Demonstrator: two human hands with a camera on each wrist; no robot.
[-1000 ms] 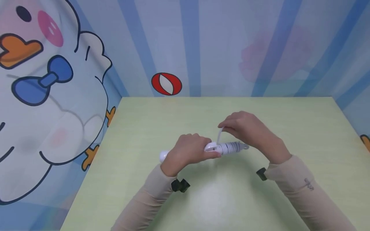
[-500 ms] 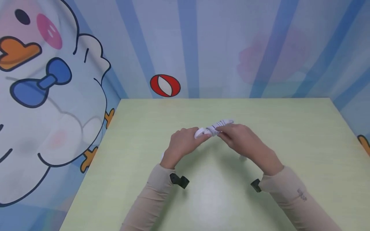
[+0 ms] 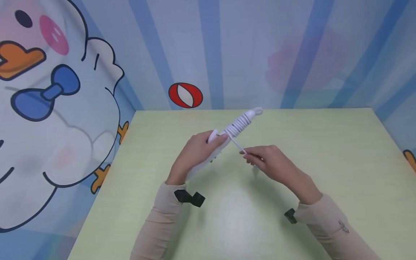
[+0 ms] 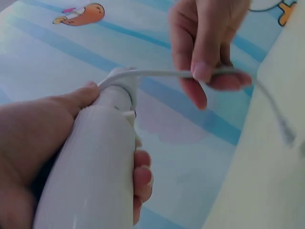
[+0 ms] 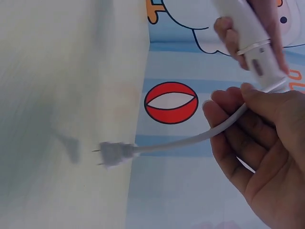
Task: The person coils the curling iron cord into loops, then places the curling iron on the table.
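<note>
My left hand [image 3: 195, 153] grips a white curling iron [image 4: 90, 167] by its thick body, with the thumb along the top. Its slimmer end points up and away to the right, wound with several turns of white power cord [image 3: 238, 125] and ending in a small loop. From those turns a taut stretch of cord runs to my right hand [image 3: 271, 162], which pinches it between thumb and fingers. Past that hand, in the right wrist view, the short tail of cord hangs with a two-pin plug [image 5: 116, 153] at its end. The left palm hides part of the body.
Below the hands lies a pale green table [image 3: 234, 220]. Its far edge meets a blue striped wall [image 3: 240, 54] printed with a red and white ball [image 3: 185, 95]. A large cartoon bird [image 3: 65, 119] covers the left wall.
The curling iron has risen and tilted, its wound end swinging up and away. My right hand has passed from above the iron down to its near side, carrying the cord round it.
</note>
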